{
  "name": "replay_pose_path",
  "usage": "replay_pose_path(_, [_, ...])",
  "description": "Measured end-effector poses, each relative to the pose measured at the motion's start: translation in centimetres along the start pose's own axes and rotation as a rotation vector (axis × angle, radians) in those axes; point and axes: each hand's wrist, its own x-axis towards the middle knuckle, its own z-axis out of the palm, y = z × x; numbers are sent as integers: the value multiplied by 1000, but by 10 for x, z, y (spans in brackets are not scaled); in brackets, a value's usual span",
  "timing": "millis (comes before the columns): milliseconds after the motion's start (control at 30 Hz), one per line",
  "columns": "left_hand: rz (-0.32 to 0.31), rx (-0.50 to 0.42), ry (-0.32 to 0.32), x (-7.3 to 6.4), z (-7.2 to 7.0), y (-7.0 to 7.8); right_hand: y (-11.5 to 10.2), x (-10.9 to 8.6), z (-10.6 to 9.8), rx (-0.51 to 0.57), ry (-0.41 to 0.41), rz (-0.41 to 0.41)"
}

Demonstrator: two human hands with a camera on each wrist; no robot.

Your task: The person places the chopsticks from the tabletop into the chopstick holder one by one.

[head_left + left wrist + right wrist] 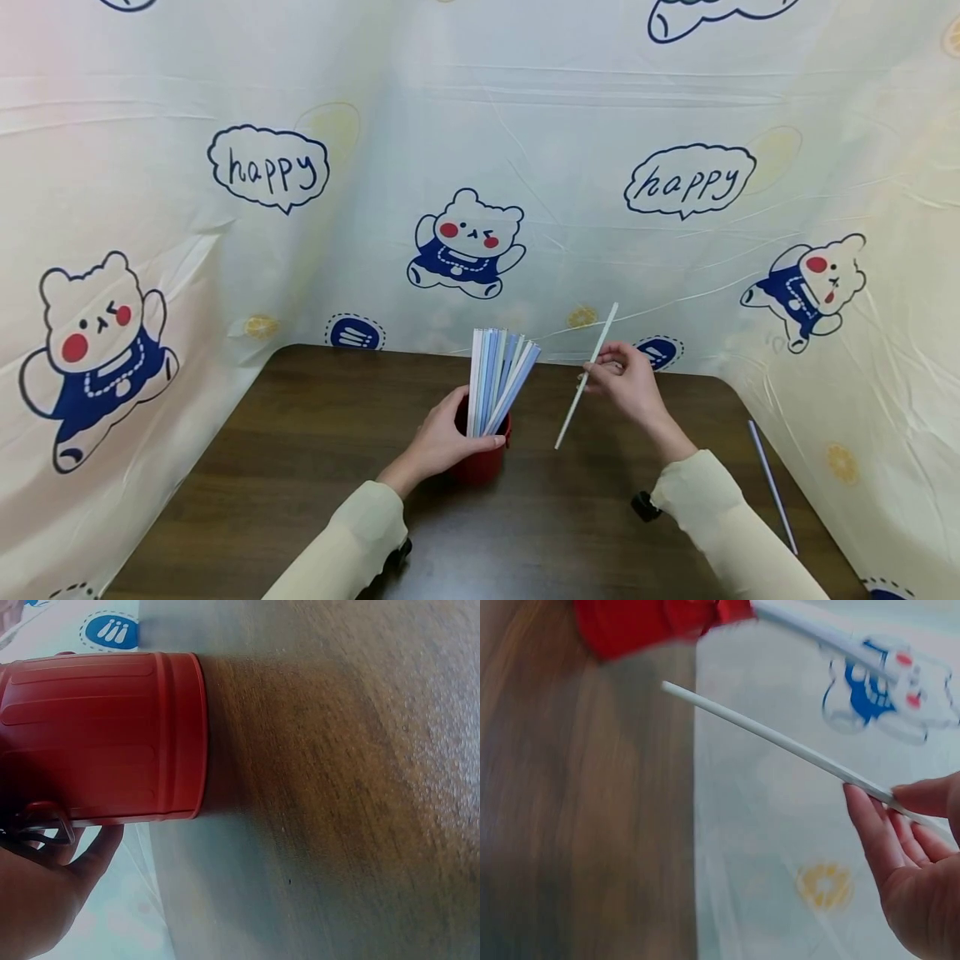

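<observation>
My left hand [447, 442] is wrapped round the upper part of a small red metal bucket [480, 467], its thumb across the near side. The bucket stands upright on the table, and its ribbed wall [97, 735] fills the left of the left wrist view. A bundle of white, blue and pale purple straws [491, 379] sticks up out of it, some leaning right. To the right of the bucket, my right hand [626, 383] pinches one pale straw [573, 408] between thumb and fingers. That straw slants in the air, its lower end apart from the bucket.
A single purple straw [772, 487] lies by the right edge of the brown wooden table [300, 500]. Behind and at both sides hangs a pale cloth [570, 167] printed with bears and words. Dark straps show at both wrists.
</observation>
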Motion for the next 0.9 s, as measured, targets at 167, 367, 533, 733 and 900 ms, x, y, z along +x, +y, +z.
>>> replay_pose_path(167, [0, -4, -4, 1, -1, 0, -18, -2, 21, 104, 37, -58])
replay_pose_path(367, [3, -4, -5, 1, 0, -2, -27, -2, 42, 206, 64, -143])
replay_pose_path(533, [-1, 9, 3, 2, 1, -1, -26, -3, 58, 247, 56, -182])
replay_pose_path(733, [-10, -13, -15, 1, 0, -2, -19, -8, 75, 205, -1, -160])
replay_pose_path(900, [-4, -15, -17, 2, -1, -2, -9, -13, 83, 81, -43, -140])
